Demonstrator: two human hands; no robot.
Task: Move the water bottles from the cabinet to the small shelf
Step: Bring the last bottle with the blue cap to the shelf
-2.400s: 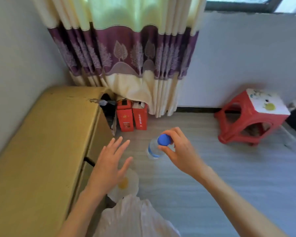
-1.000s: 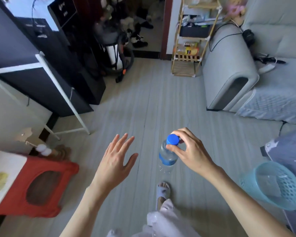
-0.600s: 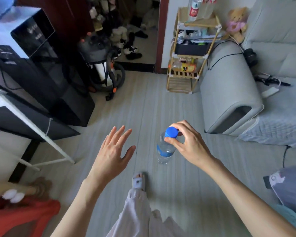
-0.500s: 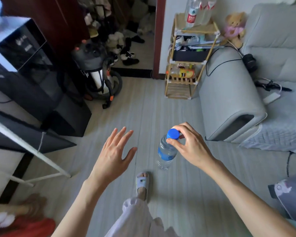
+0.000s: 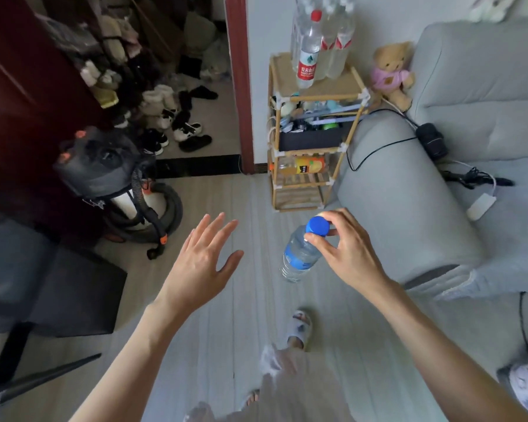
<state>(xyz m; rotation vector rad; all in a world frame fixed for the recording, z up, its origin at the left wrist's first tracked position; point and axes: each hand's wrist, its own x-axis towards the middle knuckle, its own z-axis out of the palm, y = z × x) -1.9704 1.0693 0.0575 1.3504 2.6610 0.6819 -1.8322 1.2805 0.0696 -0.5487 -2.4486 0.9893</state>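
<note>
Mid-frame, right hand (image 5: pixel 348 251) pinches bottle (image 5: pixel 301 254) by its cap, left hand (image 5: pixel 203 260) spread empty; we're mid-carry, next reach shelf (image 5: pixel 317 89) top, upper center.

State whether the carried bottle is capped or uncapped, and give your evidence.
Capped: the blue cap sits on the bottle, pinched by the right hand.

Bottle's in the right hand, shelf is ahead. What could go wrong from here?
1. The right hand pinches the blue-capped bottle only at its cap, so it hangs tilted and might slip or swing.
2. The small shelf top already carries several tall bottles clustered together; setting another among them may topple one.
3. The left hand is free and open, giving no support underneath.
</note>
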